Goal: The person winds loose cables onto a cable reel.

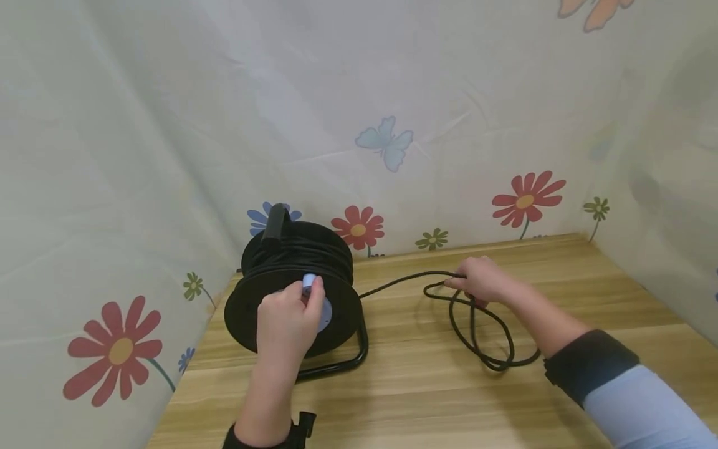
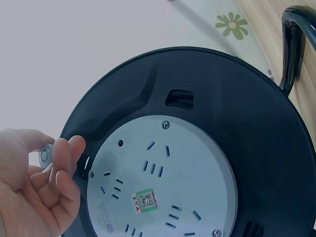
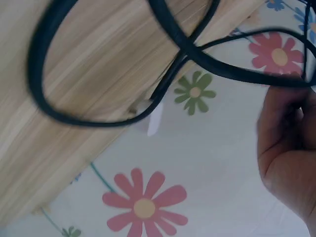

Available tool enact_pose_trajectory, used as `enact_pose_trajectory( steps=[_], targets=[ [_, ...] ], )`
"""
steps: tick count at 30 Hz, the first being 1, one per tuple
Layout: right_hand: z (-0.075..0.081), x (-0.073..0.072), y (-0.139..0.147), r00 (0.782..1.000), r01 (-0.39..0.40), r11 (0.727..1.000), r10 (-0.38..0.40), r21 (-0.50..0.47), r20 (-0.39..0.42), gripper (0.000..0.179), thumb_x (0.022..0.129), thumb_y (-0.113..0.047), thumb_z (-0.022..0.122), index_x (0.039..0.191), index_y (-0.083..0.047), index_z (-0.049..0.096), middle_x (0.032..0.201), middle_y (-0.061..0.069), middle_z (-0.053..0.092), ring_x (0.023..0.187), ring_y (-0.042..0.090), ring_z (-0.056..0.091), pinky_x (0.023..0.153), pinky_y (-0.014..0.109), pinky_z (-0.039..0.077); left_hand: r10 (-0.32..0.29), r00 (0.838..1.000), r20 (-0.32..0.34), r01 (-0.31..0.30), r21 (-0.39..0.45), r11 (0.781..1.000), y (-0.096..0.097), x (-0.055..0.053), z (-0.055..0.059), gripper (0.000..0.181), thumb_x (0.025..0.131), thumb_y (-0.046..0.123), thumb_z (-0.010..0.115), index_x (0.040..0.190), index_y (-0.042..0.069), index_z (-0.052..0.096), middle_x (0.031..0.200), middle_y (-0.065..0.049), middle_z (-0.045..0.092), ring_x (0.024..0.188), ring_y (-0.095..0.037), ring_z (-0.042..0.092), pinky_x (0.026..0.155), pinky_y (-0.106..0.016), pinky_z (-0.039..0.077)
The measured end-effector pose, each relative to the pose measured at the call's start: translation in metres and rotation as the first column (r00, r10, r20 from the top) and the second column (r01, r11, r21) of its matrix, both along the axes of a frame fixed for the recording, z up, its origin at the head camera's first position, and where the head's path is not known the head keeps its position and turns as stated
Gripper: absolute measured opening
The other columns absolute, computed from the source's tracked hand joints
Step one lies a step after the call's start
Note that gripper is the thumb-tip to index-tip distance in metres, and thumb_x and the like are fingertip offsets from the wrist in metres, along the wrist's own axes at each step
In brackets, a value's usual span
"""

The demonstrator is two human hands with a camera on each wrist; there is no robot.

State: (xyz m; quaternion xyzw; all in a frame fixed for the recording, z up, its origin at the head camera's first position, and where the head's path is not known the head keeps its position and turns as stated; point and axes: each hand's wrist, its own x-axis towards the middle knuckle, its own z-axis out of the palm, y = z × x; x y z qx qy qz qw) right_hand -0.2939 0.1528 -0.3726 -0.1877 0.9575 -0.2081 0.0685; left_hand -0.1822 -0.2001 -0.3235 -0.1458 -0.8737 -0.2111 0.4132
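Observation:
A black cable reel (image 1: 238, 315) stands on the left of the wooden table, with black cable (image 1: 305, 246) wound on its drum. My left hand (image 1: 287, 318) pinches the small pale crank knob (image 1: 309, 280) on the reel's front disc; the left wrist view shows the knob's end between thumb and fingers. Beside that hand is the grey socket panel (image 2: 163, 173) with its slots. From the drum, a loose length of cable (image 1: 401, 279) runs right to my right hand (image 1: 485, 280), which holds it. Loops of cable (image 1: 499, 365) hang below that hand.
The reel has a black carrying handle (image 1: 275, 227) on top and a tubular stand (image 1: 361, 349) below. Pale flowered cloth (image 1: 449, 156) surrounds the wooden tabletop (image 1: 421, 399) at the back and sides. A blurred white piece (image 3: 148, 116) shows by the cable's end.

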Motion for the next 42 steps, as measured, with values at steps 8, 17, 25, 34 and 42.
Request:
enact_pose_trajectory(
  steps=[8,17,25,34,42],
  targets=[
    [-0.002,0.006,0.007,0.967,-0.002,0.948,0.083,0.318,-0.240,0.042,0.091,-0.042,0.062,0.057,-0.018,0.052,0.052,-0.005,0.046,0.049,0.013,0.042,0.050,0.032,0.038,-0.009,1.000,-0.022,0.009,-0.025,1.000,0.008,0.004,0.004,0.050,0.092,0.023,0.058,0.047,0.014,0.036,0.042,0.005,0.032,0.034,-0.008,0.027,0.033,-0.028,0.025],
    [-0.001,0.013,0.007,0.980,-0.026,0.944,0.089,0.328,-0.178,0.043,0.093,-0.036,0.062,0.058,-0.014,0.050,0.058,-0.001,0.044,0.052,0.013,0.044,0.049,0.030,0.041,0.007,1.000,-0.012,-0.007,-0.031,0.999,0.007,0.005,0.002,0.051,0.093,0.025,0.057,0.047,0.015,0.036,0.042,0.006,0.033,0.035,-0.008,0.028,0.033,-0.027,0.025],
    [0.001,0.014,-0.002,0.853,0.167,0.965,-0.038,0.204,-0.521,0.023,0.095,-0.024,0.060,0.084,-0.006,0.054,0.062,0.004,0.054,0.056,0.025,0.056,0.043,0.039,0.046,0.008,1.000,-0.006,-0.008,-0.020,1.000,0.006,0.005,0.001,0.051,0.092,0.024,0.057,0.047,0.014,0.037,0.042,0.006,0.033,0.034,-0.008,0.027,0.032,-0.027,0.025],
    [0.012,0.019,-0.014,0.988,0.142,0.989,-0.144,-0.037,-0.064,0.025,0.102,-0.020,0.045,0.102,0.002,0.056,0.081,0.015,0.057,0.044,0.017,0.057,0.045,0.033,0.050,-0.001,1.000,-0.023,0.001,-0.028,1.000,0.009,0.005,0.003,0.050,0.092,0.024,0.057,0.047,0.014,0.037,0.042,0.005,0.033,0.034,-0.009,0.027,0.033,-0.028,0.026],
    [-0.006,0.021,0.003,0.986,0.066,0.996,-0.058,-0.051,0.153,0.023,0.100,-0.020,0.050,0.088,-0.001,0.057,0.054,0.007,0.056,0.041,0.017,0.056,0.039,0.029,0.049,0.002,1.000,-0.015,-0.002,-0.039,0.999,0.008,0.006,-0.001,0.051,0.093,0.026,0.056,0.047,0.014,0.037,0.042,0.006,0.033,0.034,-0.008,0.028,0.033,-0.027,0.026]
  ],
)
